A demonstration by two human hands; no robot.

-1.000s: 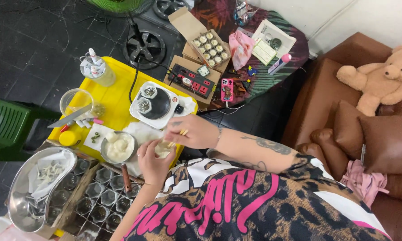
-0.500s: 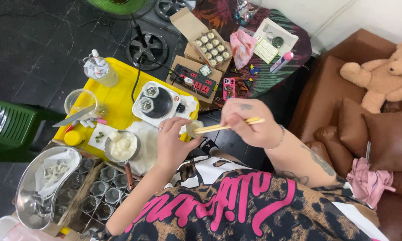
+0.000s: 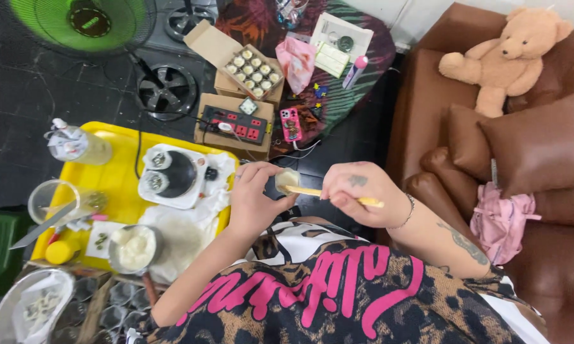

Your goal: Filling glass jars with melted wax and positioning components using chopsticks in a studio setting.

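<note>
Far left, a yellow tray (image 3: pixel 124 185) is seen on a low worktop, carrying a clear cup (image 3: pixel 57 202), a small pan of white cream (image 3: pixel 134 248) and a white hot plate (image 3: pixel 172 175). Right of the tray, a small jar (image 3: pixel 287 179) is held above the lap by the left hand (image 3: pixel 256 199), fingers clamped around it. A wooden stick (image 3: pixel 312 192) is pinched by the right hand (image 3: pixel 363 193), fingers together on it, its tip touching the jar. Farther back, a red power strip (image 3: pixel 234 124) and a box of small jars (image 3: pixel 254 70) are seen. Far right, a teddy bear (image 3: pixel 510 51) is sat on a brown sofa (image 3: pixel 554 267).
</note>
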